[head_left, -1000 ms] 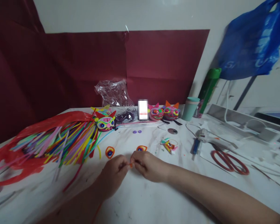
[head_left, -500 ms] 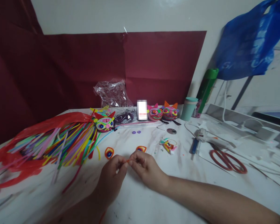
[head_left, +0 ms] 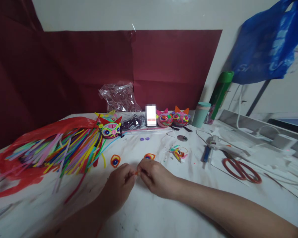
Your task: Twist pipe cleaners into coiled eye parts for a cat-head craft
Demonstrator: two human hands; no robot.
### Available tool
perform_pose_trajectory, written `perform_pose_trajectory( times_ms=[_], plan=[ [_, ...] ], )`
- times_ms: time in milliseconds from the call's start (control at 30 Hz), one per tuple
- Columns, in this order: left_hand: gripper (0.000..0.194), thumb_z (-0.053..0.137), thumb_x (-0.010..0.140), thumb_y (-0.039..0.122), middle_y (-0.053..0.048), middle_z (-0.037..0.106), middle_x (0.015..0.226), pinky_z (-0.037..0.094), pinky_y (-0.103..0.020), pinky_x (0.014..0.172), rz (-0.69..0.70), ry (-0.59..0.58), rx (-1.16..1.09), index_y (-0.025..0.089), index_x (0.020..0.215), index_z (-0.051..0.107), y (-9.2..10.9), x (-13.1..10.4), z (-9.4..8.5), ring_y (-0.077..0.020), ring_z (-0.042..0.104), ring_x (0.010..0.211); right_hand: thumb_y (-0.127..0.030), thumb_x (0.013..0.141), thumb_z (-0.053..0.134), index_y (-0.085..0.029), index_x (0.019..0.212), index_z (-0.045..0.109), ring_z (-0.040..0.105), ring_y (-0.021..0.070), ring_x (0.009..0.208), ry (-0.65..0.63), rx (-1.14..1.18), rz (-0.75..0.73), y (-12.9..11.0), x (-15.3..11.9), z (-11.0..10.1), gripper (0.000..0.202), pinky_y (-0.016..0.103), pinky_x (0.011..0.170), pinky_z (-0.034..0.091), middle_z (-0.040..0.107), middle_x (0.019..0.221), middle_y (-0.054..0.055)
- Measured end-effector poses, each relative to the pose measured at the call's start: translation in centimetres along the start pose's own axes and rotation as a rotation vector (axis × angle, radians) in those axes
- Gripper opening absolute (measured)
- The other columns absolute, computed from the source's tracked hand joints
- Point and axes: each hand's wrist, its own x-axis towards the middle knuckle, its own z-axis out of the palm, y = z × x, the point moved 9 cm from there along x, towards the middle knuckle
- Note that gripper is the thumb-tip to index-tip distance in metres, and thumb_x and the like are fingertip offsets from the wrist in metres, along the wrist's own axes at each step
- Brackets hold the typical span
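My left hand (head_left: 121, 183) and my right hand (head_left: 157, 178) meet fingertip to fingertip low in the middle of the view. Both pinch a small orange piece (head_left: 137, 173) that shows between them; most of it is hidden by the fingers. Just beyond my left hand lies an orange-rimmed eye shape (head_left: 115, 161) with a blue centre. A matching eye shape (head_left: 149, 156) lies behind my right hand, partly covered by it. Two small purple discs (head_left: 144, 139) rest farther back on the white table (head_left: 144, 215).
Colourful strips (head_left: 72, 152) spread over red plastic at left. Decorated animal heads (head_left: 180, 118) stand along the back, beside a green cup (head_left: 201, 114). At right are a glue gun (head_left: 220, 145), red-handled scissors (head_left: 242, 170) and white cables. A colourful scrap pile (head_left: 179, 153) lies mid-table.
My hands stay together around the orange piece. The fingers of my right hand have curled in more, and the piece shows slightly differently between the fingertips. The view has shifted a little.
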Motion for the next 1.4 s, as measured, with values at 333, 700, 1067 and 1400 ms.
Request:
perform_pose_trajectory(
  times_ms=[333,700,1067,1400],
  plan=[
    [0.017,0.051,0.073,0.030,0.007,0.037,0.051,0.027,-0.019,0.045,-0.146,0.097,-0.378,0.018,0.061,0.048,-0.9,-0.8,-0.4,-0.0082,0.034,0.048,-0.021,0.079,0.051,-0.016,0.071,0.054,0.047,0.0113,0.061,0.227,0.474,0.250,2.3,-0.8,0.4,0.010,0.023,0.058,0.039,0.052,0.065,-0.001],
    [0.015,0.049,0.071,0.029,0.008,0.039,0.049,0.026,-0.020,0.044,-0.170,-0.079,-0.244,0.017,0.062,0.048,-1.8,0.4,0.6,-0.0088,0.035,0.046,-0.012,0.078,0.045,-0.016,0.071,0.049,0.045,0.0111,0.061,0.130,0.228,0.175,2.3,-0.3,0.1,0.009,0.021,0.057,0.037,0.048,0.065,-0.001],
    [0.013,0.046,0.071,0.021,0.006,0.038,0.054,0.027,-0.022,0.050,-0.043,-0.119,-0.070,0.018,0.058,0.045,-0.3,0.1,0.6,-0.0099,0.036,0.052,-0.001,0.069,0.045,-0.014,0.074,0.054,0.042,0.0090,0.055,-0.156,0.042,0.059,0.8,0.1,0.7,0.017,0.019,0.051,0.032,0.050,0.062,-0.002],
    [0.012,0.045,0.073,0.025,0.008,0.035,0.052,0.025,-0.020,0.044,-0.107,0.089,-0.327,0.019,0.063,0.044,-1.0,-0.2,-0.7,-0.0081,0.030,0.047,-0.034,0.071,0.061,-0.014,0.071,0.056,0.043,0.0086,0.055,0.041,0.763,0.384,3.6,0.0,2.3,0.020,0.022,0.053,0.033,0.050,0.059,-0.003]
  ],
)
